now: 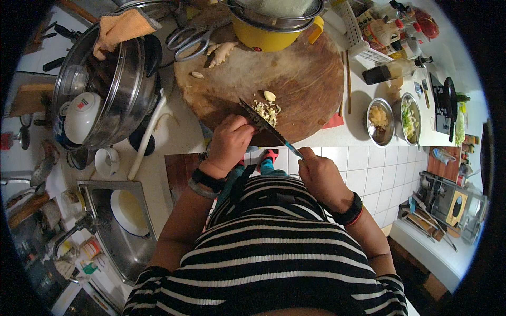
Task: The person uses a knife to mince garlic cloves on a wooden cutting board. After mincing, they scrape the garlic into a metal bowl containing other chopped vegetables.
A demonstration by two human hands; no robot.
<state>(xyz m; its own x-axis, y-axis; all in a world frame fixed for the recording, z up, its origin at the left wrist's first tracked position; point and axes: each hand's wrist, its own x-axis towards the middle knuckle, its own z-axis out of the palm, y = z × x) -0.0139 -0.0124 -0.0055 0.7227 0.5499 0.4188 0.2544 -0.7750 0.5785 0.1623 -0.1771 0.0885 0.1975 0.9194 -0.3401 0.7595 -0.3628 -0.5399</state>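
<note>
My right hand (322,177) grips the teal handle of a kitchen knife (272,130). Its dark blade slants up and left across the near edge of a round wooden chopping board (308,87). Curled fingers of my left hand (231,140) rest close beside the blade; whether they pinch anything is hidden. Along the blade's far side lies chopped garlic (269,112), with a peeled garlic clove (270,95) just beyond it. Farther off on the board are another clove (197,75) and a piece of ginger root (223,53).
A yellow pot (265,37) stands on the board's far side near grey-handled scissors (191,41). Metal bowls of chopped food (380,122) (409,118) sit right, beyond wooden chopsticks (348,83). Left are a large steamer pot (130,87) holding bowls and a steel sink (130,252).
</note>
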